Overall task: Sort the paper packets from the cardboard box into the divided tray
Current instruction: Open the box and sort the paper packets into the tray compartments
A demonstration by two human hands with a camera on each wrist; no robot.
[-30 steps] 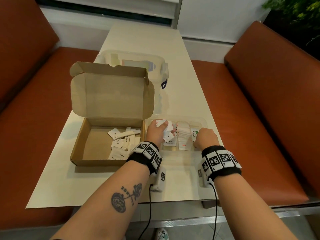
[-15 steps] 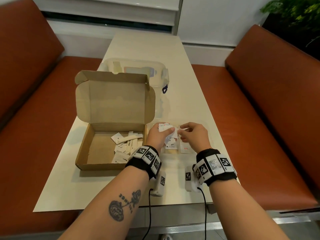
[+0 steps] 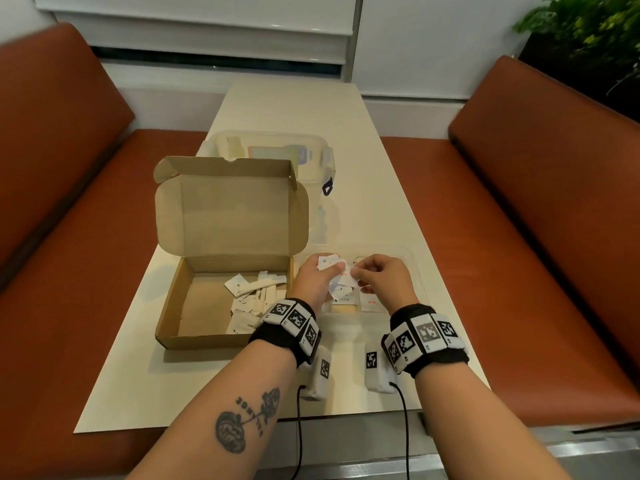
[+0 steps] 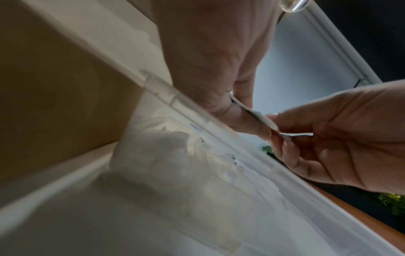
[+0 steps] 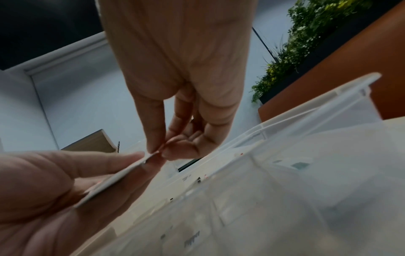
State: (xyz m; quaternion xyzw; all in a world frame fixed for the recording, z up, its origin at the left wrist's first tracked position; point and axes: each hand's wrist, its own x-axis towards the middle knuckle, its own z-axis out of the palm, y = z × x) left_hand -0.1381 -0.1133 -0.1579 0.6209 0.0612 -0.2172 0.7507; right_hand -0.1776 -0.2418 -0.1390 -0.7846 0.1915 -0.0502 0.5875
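Note:
The open cardboard box [image 3: 194, 306] sits on the left of the table with several white paper packets [image 3: 249, 296] along its right side. The clear divided tray [image 3: 414, 261] lies just right of it and holds sorted packets [image 3: 372, 303]. Above the tray's left part, my left hand [image 3: 329, 271] grips a small stack of packets [image 3: 327, 263], seen edge-on in the wrist views [image 4: 252, 112] [image 5: 114, 180]. My right hand [image 3: 358, 277] pinches the end of one packet [image 3: 351, 280] of that stack between thumb and fingertips [image 5: 153, 147].
A clear lidded plastic container [image 3: 277, 150] stands behind the box's raised lid [image 3: 232, 209]. Orange benches [image 3: 519, 237] flank the narrow table [image 3: 294, 105]. A green plant [image 3: 588, 22] is at the far right. The table's near edge runs under my wrists.
My right hand has come left from the tray's right compartments to my left hand and now pinches a packet from the stack. The left hand has stayed over the tray's left part.

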